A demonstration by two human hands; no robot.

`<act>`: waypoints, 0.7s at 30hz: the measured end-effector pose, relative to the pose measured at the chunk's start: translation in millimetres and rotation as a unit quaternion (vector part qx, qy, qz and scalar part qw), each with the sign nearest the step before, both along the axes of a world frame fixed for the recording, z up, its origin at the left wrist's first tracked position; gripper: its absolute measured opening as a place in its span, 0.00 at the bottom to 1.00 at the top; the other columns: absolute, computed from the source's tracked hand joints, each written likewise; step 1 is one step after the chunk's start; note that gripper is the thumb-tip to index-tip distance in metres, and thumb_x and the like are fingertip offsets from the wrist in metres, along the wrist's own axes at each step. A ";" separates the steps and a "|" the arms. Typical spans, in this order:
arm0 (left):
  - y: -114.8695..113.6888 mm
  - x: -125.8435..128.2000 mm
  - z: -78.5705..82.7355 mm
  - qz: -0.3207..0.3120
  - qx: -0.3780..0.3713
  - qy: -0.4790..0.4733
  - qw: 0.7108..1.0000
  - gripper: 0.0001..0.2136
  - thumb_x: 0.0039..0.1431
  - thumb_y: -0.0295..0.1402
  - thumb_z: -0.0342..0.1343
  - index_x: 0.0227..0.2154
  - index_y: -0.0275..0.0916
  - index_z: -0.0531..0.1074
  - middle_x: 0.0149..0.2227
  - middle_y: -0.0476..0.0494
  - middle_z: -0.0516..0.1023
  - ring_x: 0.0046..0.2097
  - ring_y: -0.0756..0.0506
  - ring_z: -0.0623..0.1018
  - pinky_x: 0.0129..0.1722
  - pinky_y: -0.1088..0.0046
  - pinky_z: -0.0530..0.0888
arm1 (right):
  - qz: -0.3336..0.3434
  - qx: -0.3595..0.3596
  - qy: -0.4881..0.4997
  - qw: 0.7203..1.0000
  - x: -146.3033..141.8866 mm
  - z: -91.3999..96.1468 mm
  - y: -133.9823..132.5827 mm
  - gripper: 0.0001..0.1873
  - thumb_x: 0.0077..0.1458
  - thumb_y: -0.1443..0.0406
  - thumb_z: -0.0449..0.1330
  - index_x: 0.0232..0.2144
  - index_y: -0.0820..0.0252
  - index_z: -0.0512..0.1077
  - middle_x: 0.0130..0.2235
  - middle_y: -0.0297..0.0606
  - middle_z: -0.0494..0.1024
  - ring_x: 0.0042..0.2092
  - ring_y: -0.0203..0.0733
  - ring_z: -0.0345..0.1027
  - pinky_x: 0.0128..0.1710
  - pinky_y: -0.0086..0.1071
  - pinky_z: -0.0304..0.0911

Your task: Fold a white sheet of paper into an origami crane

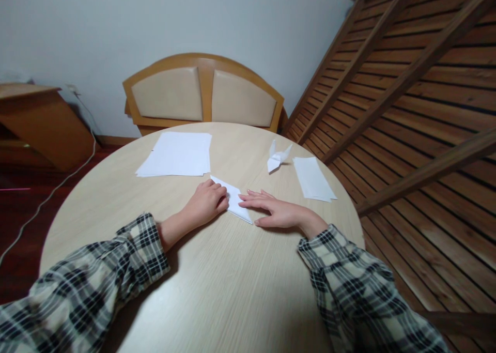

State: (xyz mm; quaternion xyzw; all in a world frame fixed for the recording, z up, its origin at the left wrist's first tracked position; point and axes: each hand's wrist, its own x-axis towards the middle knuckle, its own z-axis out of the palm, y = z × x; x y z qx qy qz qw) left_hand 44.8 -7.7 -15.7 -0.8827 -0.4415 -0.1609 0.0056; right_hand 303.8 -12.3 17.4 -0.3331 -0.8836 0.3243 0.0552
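Folded paper [234,203] lies on the tabletop [217,291]; the left hand [209,199] curls over one end, whether pinching unclear; the right hand [274,210] extends ungripping fingers at the other, probably steadying it.

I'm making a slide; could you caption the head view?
Left hand and right hand on a folded white sheet, a paper figure beyond.

Folded paper [234,202]: plain white. Paper stack [176,155]: plain white too. Folded figure [275,161]: white, greyish in shade. Narrow sheets [313,178]: white, faintly bluish. Worktop [225,291]: pale beige, fine streaky wood grain. Sleeves [93,278]: plaid in black, grey, cream. Headboard [206,92]: honey-brown, panels [168,95] cream. Wall [232,17]: pale blue-grey. Slatted wood [411,112]: reddish brown, dark stripes. Cabinet [48,128]: orange-brown. Floor [23,211]: dark red. Cord [49,194]: off-white.
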 end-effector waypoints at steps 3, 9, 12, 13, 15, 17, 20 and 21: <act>-1.6 -1.4 0.8 -0.006 0.002 -0.008 1.000 0.13 0.68 0.36 0.48 0.30 0.38 0.72 0.31 0.40 0.75 0.37 0.40 0.69 0.41 0.60 0.65 | -0.010 0.005 -0.011 1.000 -2.6 0.0 -2.5 0.30 0.60 0.67 0.59 0.64 0.47 0.66 0.70 0.34 0.58 0.74 0.48 0.40 0.72 0.54 0.31; -3.4 -1.9 2.7 -0.012 0.005 -0.016 1.000 0.15 0.70 0.39 0.48 0.29 0.39 0.71 0.31 0.41 0.75 0.37 0.40 0.69 0.40 0.61 0.65 | -0.018 0.021 -0.024 0.999 -6.0 0.4 -7.1 0.29 0.62 0.62 0.60 0.64 0.47 0.65 0.71 0.33 0.56 0.74 0.49 0.38 0.72 0.55 0.30; -3.2 -2.1 3.6 -0.014 0.001 -0.014 1.000 0.16 0.71 0.40 0.47 0.30 0.38 0.71 0.31 0.41 0.75 0.36 0.40 0.69 0.40 0.61 0.65 | -0.015 0.023 -0.028 0.999 -5.4 0.9 -7.3 0.29 0.61 0.62 0.61 0.64 0.47 0.65 0.71 0.33 0.56 0.74 0.48 0.38 0.72 0.54 0.29; -3.2 -2.2 4.0 -0.014 -0.001 -0.013 1.000 0.16 0.71 0.41 0.46 0.30 0.38 0.71 0.31 0.41 0.75 0.36 0.40 0.69 0.41 0.61 0.65 | -0.013 0.024 -0.029 0.999 -5.2 0.9 -7.1 0.30 0.61 0.62 0.61 0.65 0.47 0.65 0.71 0.33 0.55 0.74 0.48 0.38 0.72 0.54 0.29; -3.4 -2.2 4.9 -0.014 -0.006 -0.011 1.000 0.17 0.71 0.41 0.46 0.31 0.38 0.71 0.31 0.41 0.75 0.37 0.40 0.69 0.41 0.61 0.65 | -0.011 0.023 -0.030 0.999 -5.0 0.7 -6.5 0.31 0.61 0.62 0.62 0.65 0.47 0.64 0.71 0.34 0.55 0.74 0.48 0.38 0.72 0.54 0.29; -3.7 -2.1 5.8 -0.014 -0.009 -0.005 1.000 0.17 0.71 0.42 0.45 0.31 0.38 0.71 0.32 0.41 0.75 0.37 0.40 0.69 0.42 0.61 0.65 | -0.008 0.020 -0.032 0.999 -5.0 0.3 -5.7 0.32 0.60 0.62 0.63 0.65 0.48 0.64 0.71 0.35 0.55 0.74 0.49 0.38 0.72 0.54 0.29; -3.8 -1.9 6.0 -0.011 -0.012 0.004 1.000 0.17 0.71 0.41 0.45 0.31 0.38 0.71 0.32 0.41 0.75 0.38 0.40 0.70 0.42 0.61 0.65 | -0.006 0.013 -0.037 0.999 -5.0 -0.1 -4.5 0.32 0.60 0.61 0.64 0.66 0.50 0.63 0.72 0.37 0.55 0.74 0.49 0.37 0.72 0.54 0.28; -3.8 -1.8 5.7 -0.010 -0.011 0.004 1.000 0.17 0.71 0.41 0.45 0.31 0.38 0.72 0.32 0.41 0.75 0.38 0.40 0.70 0.42 0.61 0.65 | -0.005 0.012 -0.038 0.999 -5.0 -0.1 -4.2 0.33 0.60 0.61 0.64 0.66 0.50 0.63 0.72 0.37 0.54 0.74 0.49 0.37 0.72 0.53 0.28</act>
